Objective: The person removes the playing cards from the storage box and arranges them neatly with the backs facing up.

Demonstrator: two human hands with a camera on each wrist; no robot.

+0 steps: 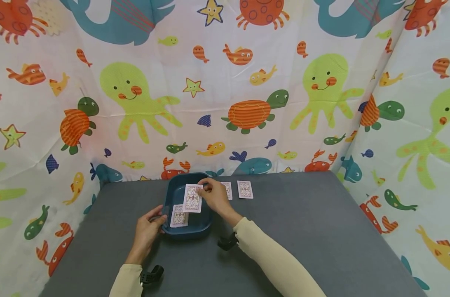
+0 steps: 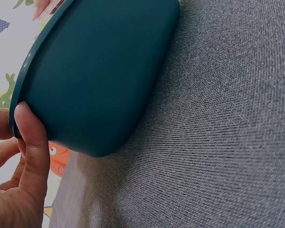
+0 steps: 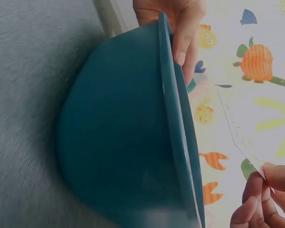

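A dark blue plastic tub [image 1: 188,236] stands on the grey table, and one playing card [image 1: 179,216] lies face down inside it at the near left. My left hand [image 1: 146,231] grips the tub's left rim; in the left wrist view the thumb [image 2: 33,142] presses the outer wall just under the rim. Over the tub, my right hand [image 1: 215,196] pinches a second playing card [image 1: 192,198] by its right edge, patterned back up. The right wrist view shows that pinched card [image 3: 240,137] edge-on between thumb and fingers, above the rim.
To the right of the tub, two more playing cards lie on the grey table [image 1: 284,231]: one card [image 1: 228,190] partly behind my right hand, the other card [image 1: 245,189] farther right. A sea-animal printed curtain [image 1: 210,115] hangs behind the table's back edge.
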